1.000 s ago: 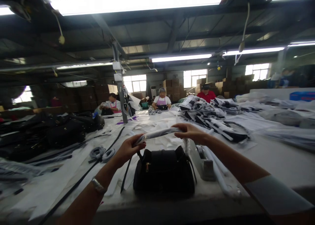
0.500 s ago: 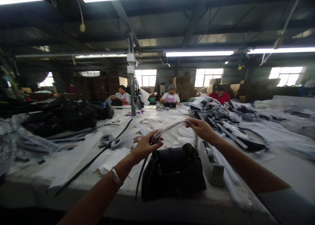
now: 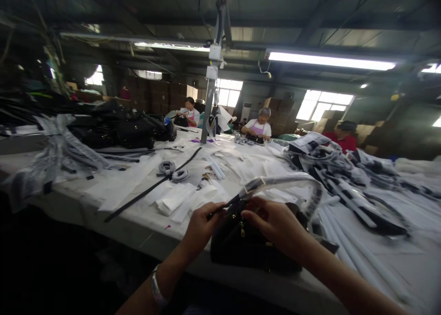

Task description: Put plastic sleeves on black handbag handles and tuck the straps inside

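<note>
A black handbag (image 3: 255, 250) with gold-coloured fittings sits at the front edge of the table. Its strap (image 3: 292, 180), wrapped in clear plastic and white material, arches over the top, with a buckle showing through the wrap. My left hand (image 3: 205, 225) pinches the bare black end of the strap at the bag's left side. Close beside it, my right hand (image 3: 275, 223) has its fingers closed on the strap low over the bag's top; the fingertips are partly hidden. A gold zip pull (image 3: 242, 230) hangs between the hands.
White paper sheets (image 3: 175, 197), coiled grey straps (image 3: 167, 168) and a long black strap (image 3: 138, 200) lie to the left. Black bags (image 3: 134, 131) are piled farther back. Wrapped straps (image 3: 344, 181) and white tubes (image 3: 365, 255) lie right. Co-workers (image 3: 258, 126) sit across the table.
Both hands have come down from holding the strap stretched above the bag to its top left. The strap now arches over the bag, and the camera view has turned left and down.
</note>
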Demonstrator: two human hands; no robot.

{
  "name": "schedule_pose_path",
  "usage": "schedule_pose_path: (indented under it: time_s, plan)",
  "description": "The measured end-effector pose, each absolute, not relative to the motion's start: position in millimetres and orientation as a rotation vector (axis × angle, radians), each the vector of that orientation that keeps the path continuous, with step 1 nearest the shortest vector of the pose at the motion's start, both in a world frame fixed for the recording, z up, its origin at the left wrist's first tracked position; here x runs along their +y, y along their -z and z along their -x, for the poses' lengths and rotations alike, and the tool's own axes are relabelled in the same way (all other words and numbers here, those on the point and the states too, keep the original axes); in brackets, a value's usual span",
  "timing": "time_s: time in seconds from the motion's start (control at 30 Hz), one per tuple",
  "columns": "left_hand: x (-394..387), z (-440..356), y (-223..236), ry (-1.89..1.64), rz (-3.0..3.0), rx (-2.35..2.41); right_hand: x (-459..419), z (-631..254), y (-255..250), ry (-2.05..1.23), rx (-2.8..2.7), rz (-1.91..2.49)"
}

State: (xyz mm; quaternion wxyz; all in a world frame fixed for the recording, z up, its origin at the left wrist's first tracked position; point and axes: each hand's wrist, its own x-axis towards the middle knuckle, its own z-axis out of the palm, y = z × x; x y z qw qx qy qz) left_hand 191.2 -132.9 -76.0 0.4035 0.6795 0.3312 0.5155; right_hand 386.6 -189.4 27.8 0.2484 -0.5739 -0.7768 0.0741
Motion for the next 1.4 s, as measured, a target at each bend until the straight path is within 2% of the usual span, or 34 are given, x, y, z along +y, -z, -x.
schedule_pose_path:
  time_s: [0.13,0.3,0.37,0.53,0.67,0.9,0.97,1.13,1.3,1.4]
  plan:
    - [-135,-192,62,-1.380,-2.010,0.863,-197,-379,-29,0.057,-2.153,1.501]
    - [-141,-192,38,-1.464,-2.243,0.955,-199,-362,-44,0.427,-2.440,1.015]
    - [-142,-188,30,-1.439,-2.239,0.887,-187,-362,-52,0.487,-2.551,1.074]
    - [-142,-157,33,-1.249,-1.975,0.737,-162,-390,-69,0.109,-2.675,1.325]
    - [-141,-145,35,-1.327,-1.779,0.859,-161,-400,-83,-0.140,-2.579,1.431]
    - [-155,-172,-14,-1.460,-1.886,0.724,-171,-368,-125,-0.841,-2.414,1.397]
    - [-154,-170,-17,-1.452,-1.892,0.742,-169,-373,-133,-0.837,-2.349,1.457]
    - [-148,-165,-5,-1.444,-1.730,0.804,-173,-384,-134,-0.538,-2.359,1.579]
    - [-160,-183,-16,-1.449,-1.647,0.614,-190,-365,-137,-0.544,-2.499,1.548]
    - [-165,-195,-3,-1.445,-1.503,0.576,-193,-370,-140,-0.459,-2.458,1.595]
